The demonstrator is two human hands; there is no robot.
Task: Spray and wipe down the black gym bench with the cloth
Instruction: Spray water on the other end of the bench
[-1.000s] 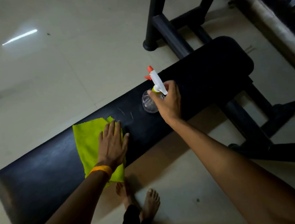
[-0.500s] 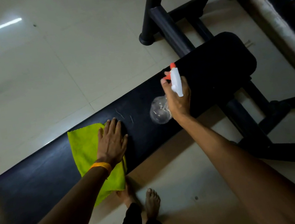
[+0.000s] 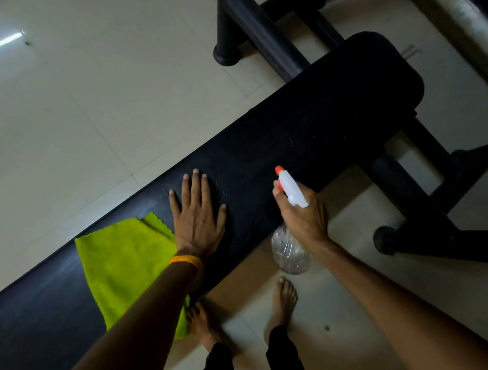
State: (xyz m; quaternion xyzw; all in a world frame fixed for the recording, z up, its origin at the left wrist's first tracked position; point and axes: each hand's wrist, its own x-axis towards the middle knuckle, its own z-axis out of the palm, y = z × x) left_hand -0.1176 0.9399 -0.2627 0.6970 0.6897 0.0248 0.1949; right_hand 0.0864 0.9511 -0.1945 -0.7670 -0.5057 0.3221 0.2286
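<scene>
Nearest: bare feet [image 3: 282, 297] on the floor [image 3: 75, 119], planted right at the near edge of the tabletop [image 3: 321, 120], i.e. the black padded top of the gym bench, running lower left to upper right.

Right hand [image 3: 303, 217]: curled round the neck of the spray bottle [image 3: 291, 254], forefinger on the orange trigger. Nozzle aimed up and away along the right stretch of pad, presumably to land mist ahead of the cloth [image 3: 124, 270] rather than on it. Bottle body hanging below the hand, off the near edge, over the floor, apart from the pad.

Bottle contents: clear plastic, only glints showing. Looks close to empty; level not readable in this light.

Left hand [image 3: 199, 218], orange wristband [image 3: 184, 261] behind it: flat, fingers spread, pressing on bare pad. Probably bracing during the spray. Not working the cloth; heel of hand at the cloth's right edge.

Cloth: green, lying open on the pad left of that hand, near part draped over the near edge toward the feet. Likely parked within reach for the wipe.

Beyond the nozzle: faint pale specks on the pad. Possibly spray, cannot confirm.

Farthest: black frame [image 3: 261, 35] under and behind the right end.
</scene>
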